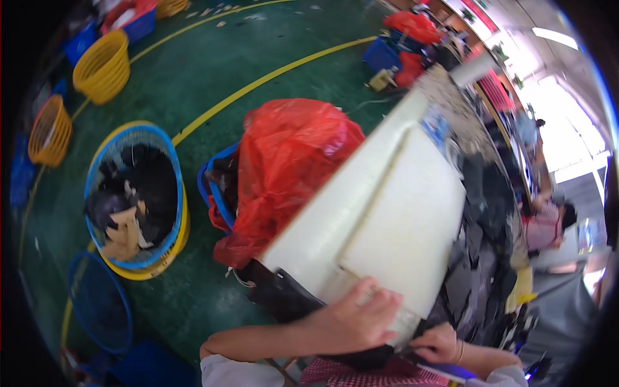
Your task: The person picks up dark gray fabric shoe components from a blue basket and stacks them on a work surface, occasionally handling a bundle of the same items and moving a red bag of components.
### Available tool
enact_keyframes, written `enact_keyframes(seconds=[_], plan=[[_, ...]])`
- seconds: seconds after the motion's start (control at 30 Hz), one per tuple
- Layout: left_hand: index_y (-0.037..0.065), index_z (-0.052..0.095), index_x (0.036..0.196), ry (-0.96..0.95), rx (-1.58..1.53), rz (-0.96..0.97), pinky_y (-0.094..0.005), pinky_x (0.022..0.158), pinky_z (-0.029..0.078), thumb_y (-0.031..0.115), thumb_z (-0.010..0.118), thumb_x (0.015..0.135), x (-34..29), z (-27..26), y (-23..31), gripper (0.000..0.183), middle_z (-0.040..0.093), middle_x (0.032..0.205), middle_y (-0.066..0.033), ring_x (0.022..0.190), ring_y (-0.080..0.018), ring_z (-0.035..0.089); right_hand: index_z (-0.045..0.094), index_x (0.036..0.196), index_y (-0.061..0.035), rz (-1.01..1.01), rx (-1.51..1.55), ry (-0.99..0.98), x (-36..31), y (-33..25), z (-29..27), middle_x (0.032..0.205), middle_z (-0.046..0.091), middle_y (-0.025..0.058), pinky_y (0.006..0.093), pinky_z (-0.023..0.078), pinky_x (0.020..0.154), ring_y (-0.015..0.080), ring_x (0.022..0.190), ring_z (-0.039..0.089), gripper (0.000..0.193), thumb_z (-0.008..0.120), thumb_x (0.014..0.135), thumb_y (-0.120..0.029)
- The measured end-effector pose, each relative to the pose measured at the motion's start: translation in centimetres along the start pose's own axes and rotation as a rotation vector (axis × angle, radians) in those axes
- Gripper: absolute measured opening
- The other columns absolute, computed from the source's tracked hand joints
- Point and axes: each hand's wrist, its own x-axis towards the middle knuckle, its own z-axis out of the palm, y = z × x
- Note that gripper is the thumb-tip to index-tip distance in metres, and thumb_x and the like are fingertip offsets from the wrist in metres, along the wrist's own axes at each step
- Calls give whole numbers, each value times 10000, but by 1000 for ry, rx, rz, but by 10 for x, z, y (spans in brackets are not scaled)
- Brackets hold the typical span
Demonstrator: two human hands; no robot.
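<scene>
A thick white board (406, 213) lies tilted on the white work surface (322, 238) before me. Over the board's near edge rests my left hand (361, 316), fingers bent and a little blurred, the thumb apart from them. I see nothing held in it. At the board's near right corner my right hand (440, 342) is closed, its fingers curled by a small dark edge. What it grips, if anything, is too small to make out. Dark flat scraps (474, 271) are heaped along the board's right side.
A red plastic bag (290, 168) bulges from a blue bin against the surface's left side. Farther left stands a blue basket (177, 193) of black and tan scraps. Yellow baskets (103, 68) stand at far left. A person (545, 226) sits at the right.
</scene>
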Motion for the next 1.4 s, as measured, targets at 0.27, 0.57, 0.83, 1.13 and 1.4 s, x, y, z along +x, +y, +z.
enact_keyframes(seconds=[0.27,0.57,0.83,1.13,1.4], plan=[[57,616,921,-75,-15,57,-381,735,436,221,714,753,-31,-18,-1,255,584,877,-45,791,-220,567,641,965,-79,-188,119,247,26,-5,21,734,633,93,352,502,549,278,630,638,144,671,832,-127],[48,621,1078,57,-854,-330,-331,665,510,167,776,710,1,9,159,417,631,920,-110,772,-213,624,594,1037,-61,-17,430,292,-81,-38,40,770,651,119,381,504,580,313,657,642,185,641,877,-140],[65,518,1285,-271,-948,-533,-223,600,502,10,677,839,66,86,228,476,619,742,-15,622,-69,604,508,1242,-46,418,794,871,-207,-10,56,732,564,-12,184,435,532,25,619,563,390,633,876,2],[96,464,1305,-546,-719,-450,-242,502,441,24,608,888,149,142,222,447,535,723,-22,541,-79,542,575,1014,-29,432,371,953,-214,55,32,688,577,58,246,476,508,117,554,604,168,644,861,-42],[83,549,1177,-387,-457,-104,-266,463,442,31,645,848,141,154,218,347,537,725,-50,505,-130,554,563,900,-55,339,3,977,-205,59,35,701,581,92,340,491,514,236,586,630,128,658,821,-87]])
